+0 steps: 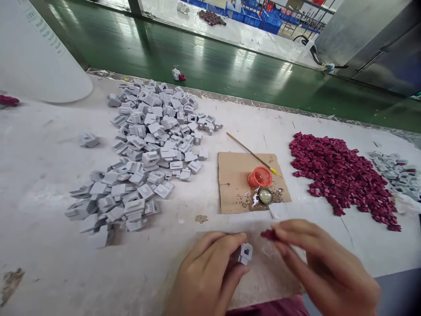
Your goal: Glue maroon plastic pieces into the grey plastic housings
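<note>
Between the thumb and fingers of my left hand [210,267] is a small grey plastic part [245,253], its square opening facing right. My right hand [325,263] pinches a small maroon plastic piece [269,235] a short way to the right of the grey part; the two do not touch. Beyond my hands lies a wet piece of cardboard [230,175]. On it are a red cup [259,177], a bottle cap [265,196] with pale liquid and a thin brush [251,152] with a yellow end.
A large heap of grey parts [154,140] spreads over the left of the white table [42,175]. To the right lie a maroon heap [338,171] and a smaller grey pile [396,173]. A green conveyor belt [210,61] runs behind, carrying a grey-and-maroon piece [178,75].
</note>
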The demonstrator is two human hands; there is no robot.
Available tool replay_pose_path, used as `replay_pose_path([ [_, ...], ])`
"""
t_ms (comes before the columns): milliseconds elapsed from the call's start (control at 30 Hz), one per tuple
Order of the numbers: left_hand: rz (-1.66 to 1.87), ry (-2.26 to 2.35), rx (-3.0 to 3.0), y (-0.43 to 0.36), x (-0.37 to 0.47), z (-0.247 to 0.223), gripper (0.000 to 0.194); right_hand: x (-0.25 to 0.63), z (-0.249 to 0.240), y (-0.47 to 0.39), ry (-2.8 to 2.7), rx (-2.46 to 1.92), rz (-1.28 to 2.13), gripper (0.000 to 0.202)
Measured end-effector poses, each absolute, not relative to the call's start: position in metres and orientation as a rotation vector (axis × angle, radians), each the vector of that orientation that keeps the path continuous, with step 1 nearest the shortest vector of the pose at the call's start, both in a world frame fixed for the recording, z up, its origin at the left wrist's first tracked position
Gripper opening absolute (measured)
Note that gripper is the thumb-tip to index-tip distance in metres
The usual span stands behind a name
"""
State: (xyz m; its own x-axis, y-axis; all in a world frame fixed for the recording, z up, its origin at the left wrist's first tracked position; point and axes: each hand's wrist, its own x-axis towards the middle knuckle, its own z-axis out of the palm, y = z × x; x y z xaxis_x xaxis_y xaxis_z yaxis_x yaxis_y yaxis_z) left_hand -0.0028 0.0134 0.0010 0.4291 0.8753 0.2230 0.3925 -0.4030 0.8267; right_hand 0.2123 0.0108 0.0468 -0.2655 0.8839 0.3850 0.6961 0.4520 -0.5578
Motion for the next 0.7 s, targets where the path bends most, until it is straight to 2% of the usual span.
replay_pose_path([
  [67,0.856,1.058,1.999,0.013,-0.003,0.001,0.038,0.205,0.043,-0.003,-2.026,-1.271,0.487,0.033],
  [233,0.871,1.058,2.000,0.013,-0.003,0.002,0.037,0.195,0.034,-0.014,-1.971,-1.303,0.471,0.036],
  [467,0.877,1.063,1.989,0.012,-0.001,0.002,0.037,0.194,0.035,-0.012,-2.057,-1.293,0.495,0.032],
  [700,0.908,1.064,2.065,0.014,-0.003,0.005,0.029,0.190,0.043,-0.008,-2.172,-1.237,0.544,0.025],
])
